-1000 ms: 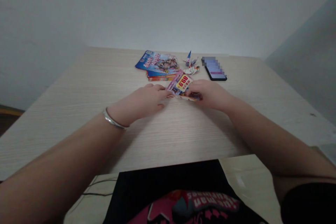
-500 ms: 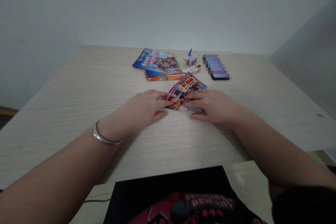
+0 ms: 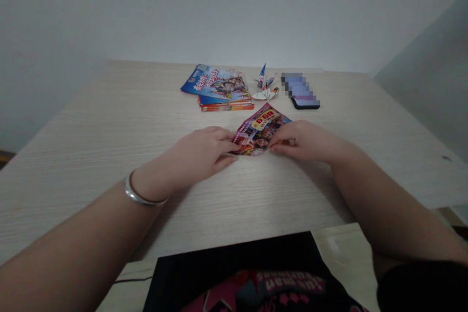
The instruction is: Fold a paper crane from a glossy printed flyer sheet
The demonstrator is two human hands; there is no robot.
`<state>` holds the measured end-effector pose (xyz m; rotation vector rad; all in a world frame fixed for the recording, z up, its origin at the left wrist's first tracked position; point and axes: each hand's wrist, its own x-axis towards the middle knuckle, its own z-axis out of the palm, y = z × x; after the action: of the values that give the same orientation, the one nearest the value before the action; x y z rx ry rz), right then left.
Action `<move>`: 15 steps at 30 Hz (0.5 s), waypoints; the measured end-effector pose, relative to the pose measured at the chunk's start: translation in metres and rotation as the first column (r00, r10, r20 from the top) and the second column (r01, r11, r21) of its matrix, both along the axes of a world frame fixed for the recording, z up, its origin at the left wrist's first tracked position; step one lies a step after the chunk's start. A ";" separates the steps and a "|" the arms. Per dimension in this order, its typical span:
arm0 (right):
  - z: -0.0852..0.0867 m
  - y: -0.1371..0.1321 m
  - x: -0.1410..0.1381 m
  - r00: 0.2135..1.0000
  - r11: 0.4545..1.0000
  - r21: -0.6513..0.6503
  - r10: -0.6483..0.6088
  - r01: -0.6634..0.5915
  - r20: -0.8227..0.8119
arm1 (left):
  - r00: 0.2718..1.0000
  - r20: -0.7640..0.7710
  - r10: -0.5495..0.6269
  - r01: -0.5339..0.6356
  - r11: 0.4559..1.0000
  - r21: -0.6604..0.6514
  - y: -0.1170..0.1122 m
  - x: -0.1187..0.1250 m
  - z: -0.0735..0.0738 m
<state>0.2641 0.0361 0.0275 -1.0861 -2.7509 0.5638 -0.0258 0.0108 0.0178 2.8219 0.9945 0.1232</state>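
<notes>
A colourful printed paper sheet (image 3: pixel 263 124), partly folded, lies on the table in front of me, with a yellow price patch on it. At its left corner, my left hand (image 3: pixel 204 151) grips the edge between thumb and fingers; a silver bangle circles that wrist. My right hand (image 3: pixel 305 141) pinches the sheet's near right edge, thumb against the fingertips. Parts of the sheet's left and right edges are hidden under my fingers.
Beyond the sheet sits a stack of printed leaflets (image 3: pixel 215 85). Right of it are folded paper cranes (image 3: pixel 266 91), then a smartphone (image 3: pixel 302 91) with a blurred screen. A wall (image 3: pixel 234 14) rises behind the pale wooden table (image 3: pixel 109 126).
My right hand has gone from fingers lying on the sheet to a pinch at its near right edge. The left hand stays at the left corner.
</notes>
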 end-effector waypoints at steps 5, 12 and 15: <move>-0.006 0.010 0.001 0.971 0.966 -0.096 -0.239 0.238 0.004 | 0.999 0.025 -0.038 0.038 0.999 -0.007 0.000 0.000 -0.002; -0.019 0.011 -0.007 0.979 0.980 -0.130 -0.164 0.148 -0.122 | 0.993 0.120 0.022 -0.022 1.000 -0.001 -0.001 0.005 -0.014; -0.018 0.010 -0.006 0.986 0.992 -0.108 -0.088 0.073 -0.142 | 0.996 0.090 0.004 -0.004 1.000 -0.001 0.000 0.007 -0.016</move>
<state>0.2576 0.0458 0.0091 -1.1232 -2.5656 0.7485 -0.0193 0.0105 0.0023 2.7861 0.9808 0.2475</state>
